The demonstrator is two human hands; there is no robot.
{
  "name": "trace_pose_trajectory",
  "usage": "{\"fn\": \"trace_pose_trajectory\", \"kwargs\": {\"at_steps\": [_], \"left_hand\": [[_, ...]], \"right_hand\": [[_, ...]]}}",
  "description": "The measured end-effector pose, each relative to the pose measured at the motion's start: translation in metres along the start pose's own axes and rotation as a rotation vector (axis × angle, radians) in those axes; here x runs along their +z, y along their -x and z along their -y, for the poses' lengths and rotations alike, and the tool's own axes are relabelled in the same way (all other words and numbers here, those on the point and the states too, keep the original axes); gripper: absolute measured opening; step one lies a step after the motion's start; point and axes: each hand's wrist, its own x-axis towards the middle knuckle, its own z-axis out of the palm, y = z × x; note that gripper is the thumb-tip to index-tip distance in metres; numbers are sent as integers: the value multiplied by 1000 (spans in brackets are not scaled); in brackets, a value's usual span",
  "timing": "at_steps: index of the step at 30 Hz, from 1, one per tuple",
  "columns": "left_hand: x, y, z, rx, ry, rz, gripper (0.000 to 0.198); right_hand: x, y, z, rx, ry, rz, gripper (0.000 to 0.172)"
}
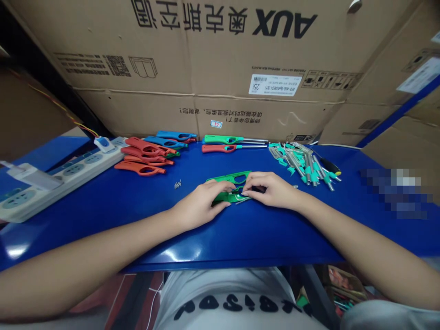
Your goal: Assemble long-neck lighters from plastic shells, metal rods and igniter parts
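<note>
In front of me on the blue table, my left hand (208, 201) curls its fingers and thumb around a green lighter shell half (225, 197) lying open side up. My right hand (270, 190) is closed at the shell's right end, thumb and fingertips together over its inside; whatever small part they pinch is hidden. A thin metal piece (243, 200) shows by the right thumb. Just behind the hands lies another green shell half (228, 176). Small metal screws or pins (177, 184) sit in a little heap left of my left hand.
Orange lighter shells (146, 169) and blue ones (173, 135) are piled at back left, beside a white power strip (74, 169). Assembled green (223, 139) and red (218, 148) lighters lie at the back. Metal tubes with teal parts (307, 165) and a screwdriver (330, 166) are right. Cardboard (220, 59) stands behind.
</note>
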Motion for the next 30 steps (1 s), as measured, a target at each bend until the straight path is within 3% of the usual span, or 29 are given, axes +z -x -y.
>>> {"fn": "trace_pose_trajectory", "kwargs": {"at_steps": [8, 22, 27, 30], "left_hand": [[1, 1, -3, 0, 24, 7, 25], [4, 1, -3, 35, -94, 30, 29], [4, 2, -2, 57, -157, 57, 32], [2, 3, -3, 61, -183, 84, 32]], "right_hand": [[2, 0, 4, -76, 8, -6, 19], [3, -2, 4, -78, -47, -18, 17], [-12, -2, -11, -57, -66, -53, 19], [-33, 3, -32, 16, 137, -160, 19]]}}
